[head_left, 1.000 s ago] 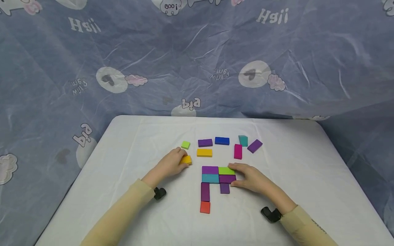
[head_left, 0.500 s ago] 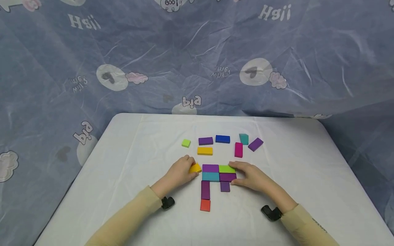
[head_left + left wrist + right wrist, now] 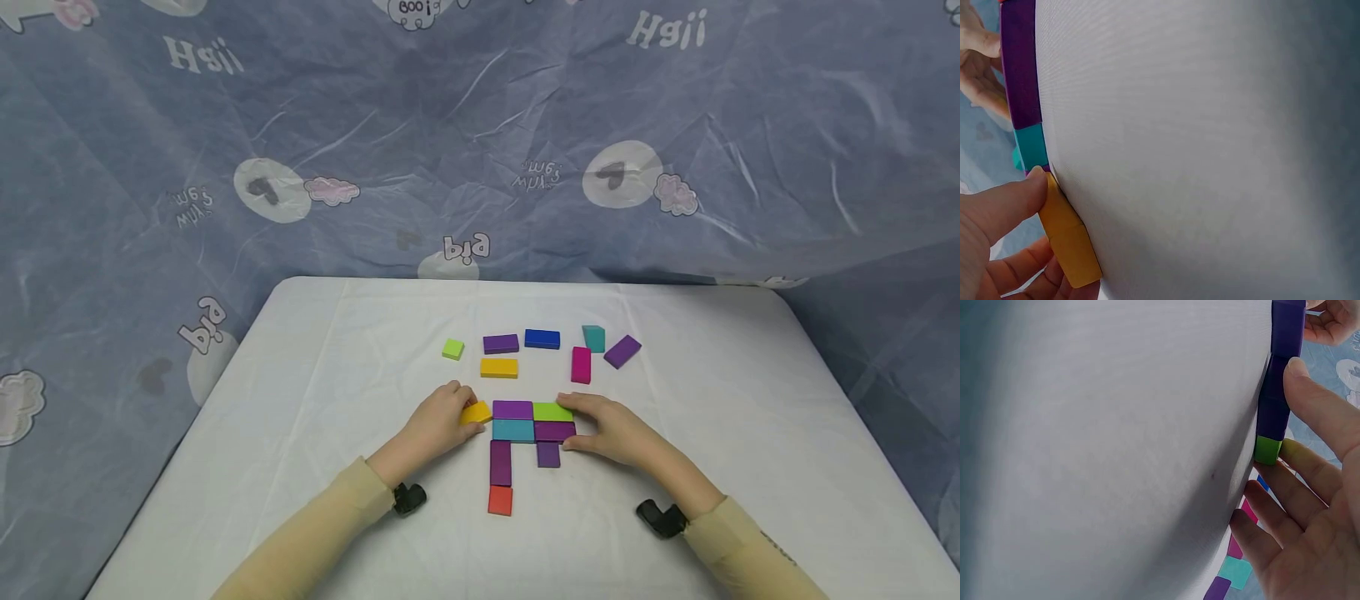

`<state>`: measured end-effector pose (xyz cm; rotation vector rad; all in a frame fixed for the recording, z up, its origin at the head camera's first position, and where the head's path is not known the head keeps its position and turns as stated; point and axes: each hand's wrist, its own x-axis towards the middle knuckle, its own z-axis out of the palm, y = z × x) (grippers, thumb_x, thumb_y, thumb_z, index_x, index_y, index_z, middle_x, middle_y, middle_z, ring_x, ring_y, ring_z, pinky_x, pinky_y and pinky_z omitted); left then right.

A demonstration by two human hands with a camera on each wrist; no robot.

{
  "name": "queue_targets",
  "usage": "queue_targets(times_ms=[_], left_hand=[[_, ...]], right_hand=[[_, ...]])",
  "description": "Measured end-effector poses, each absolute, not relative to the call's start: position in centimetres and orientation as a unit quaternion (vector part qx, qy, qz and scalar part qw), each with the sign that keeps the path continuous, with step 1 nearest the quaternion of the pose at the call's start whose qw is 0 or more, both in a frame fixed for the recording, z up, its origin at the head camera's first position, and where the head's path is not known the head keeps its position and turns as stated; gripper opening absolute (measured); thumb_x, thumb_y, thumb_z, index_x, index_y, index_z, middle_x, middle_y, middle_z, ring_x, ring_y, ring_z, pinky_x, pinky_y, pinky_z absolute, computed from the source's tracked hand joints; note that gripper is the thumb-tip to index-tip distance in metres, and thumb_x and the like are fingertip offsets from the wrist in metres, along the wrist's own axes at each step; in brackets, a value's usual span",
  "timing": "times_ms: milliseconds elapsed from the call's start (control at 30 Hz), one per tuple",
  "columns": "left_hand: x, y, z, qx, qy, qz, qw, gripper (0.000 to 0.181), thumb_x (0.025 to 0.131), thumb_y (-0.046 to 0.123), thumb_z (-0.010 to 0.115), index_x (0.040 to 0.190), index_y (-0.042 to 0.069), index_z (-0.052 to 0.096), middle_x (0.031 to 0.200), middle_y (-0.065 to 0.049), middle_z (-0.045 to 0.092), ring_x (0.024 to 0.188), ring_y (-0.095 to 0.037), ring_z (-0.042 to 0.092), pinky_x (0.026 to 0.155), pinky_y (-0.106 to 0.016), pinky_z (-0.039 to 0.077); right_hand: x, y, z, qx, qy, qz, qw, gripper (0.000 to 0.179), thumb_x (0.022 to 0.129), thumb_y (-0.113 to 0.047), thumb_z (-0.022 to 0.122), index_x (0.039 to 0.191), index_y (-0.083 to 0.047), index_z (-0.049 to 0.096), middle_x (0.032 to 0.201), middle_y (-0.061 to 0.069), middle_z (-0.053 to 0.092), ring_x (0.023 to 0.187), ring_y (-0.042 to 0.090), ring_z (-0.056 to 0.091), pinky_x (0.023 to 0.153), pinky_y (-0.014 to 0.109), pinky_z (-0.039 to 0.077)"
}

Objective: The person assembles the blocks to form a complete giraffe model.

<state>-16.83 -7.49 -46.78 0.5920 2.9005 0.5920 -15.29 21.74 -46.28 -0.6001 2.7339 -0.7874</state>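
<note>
My left hand (image 3: 438, 422) pinches a yellow block (image 3: 477, 412) between thumb and fingers. The block's right end is close against the left edge of a purple block (image 3: 512, 409); whether they touch I cannot tell. Below that lies a teal block (image 3: 513, 430), then an upright dark purple block (image 3: 500, 463) and a red block (image 3: 500, 501). On the right side are a green block (image 3: 551, 412), a purple block (image 3: 1274, 406) and a small purple block (image 3: 548, 455). My right hand (image 3: 618, 429) rests beside them, a fingertip touching the green block and the thumb at the purple one.
Loose blocks lie farther back on the white table (image 3: 360, 350): light green (image 3: 453, 349), purple (image 3: 501, 344), yellow (image 3: 499, 368), blue (image 3: 542, 339), magenta (image 3: 581, 365), teal (image 3: 594, 339) and another purple (image 3: 622, 352). A patterned blue curtain (image 3: 480, 108) hangs behind.
My left hand has brought the yellow block right and toward me, up to the arranged blocks. Over the last half second it has barely moved. The right hand keeps its place.
</note>
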Motion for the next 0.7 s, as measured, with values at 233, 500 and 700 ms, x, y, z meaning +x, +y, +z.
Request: queue_targets(times_ms=[233,500,700], left_hand=[[-16.88,-7.49,-46.75,0.199,0.956,0.205,0.063,0.037,0.083,0.028,0.080,0.108,0.005,0.067,0.092,-0.003,0.058,0.082,-0.014,0.052,0.079,-0.028,0.053],[-16.88,-7.56,-46.90,0.204,0.955,0.207,0.056,0.038,0.084,0.028,0.079,0.111,0.005,0.067,0.094,-0.003,0.059,0.085,-0.015,0.052,0.081,-0.030,0.053],[-16.55,-7.89,-46.28,0.202,0.953,0.223,0.030,0.040,0.090,0.032,0.072,0.121,0.008,0.065,0.111,-0.005,0.063,0.101,-0.019,0.056,0.091,-0.034,0.053]], right_hand=[[-15.29,21.73,-46.25,-0.203,0.934,-0.269,0.118,0.069,0.082,-0.029,0.080,0.141,-0.005,0.053,0.143,0.016,0.055,0.136,0.038,0.046,0.111,0.054,0.039],[-15.28,21.73,-46.29,-0.202,0.934,-0.271,0.119,0.069,0.082,-0.029,0.080,0.141,-0.004,0.053,0.143,0.016,0.055,0.136,0.038,0.046,0.110,0.054,0.040],[-15.32,21.76,-46.31,-0.201,0.934,-0.270,0.120,0.069,0.083,-0.030,0.079,0.141,-0.005,0.053,0.143,0.015,0.055,0.136,0.038,0.046,0.110,0.055,0.039]])
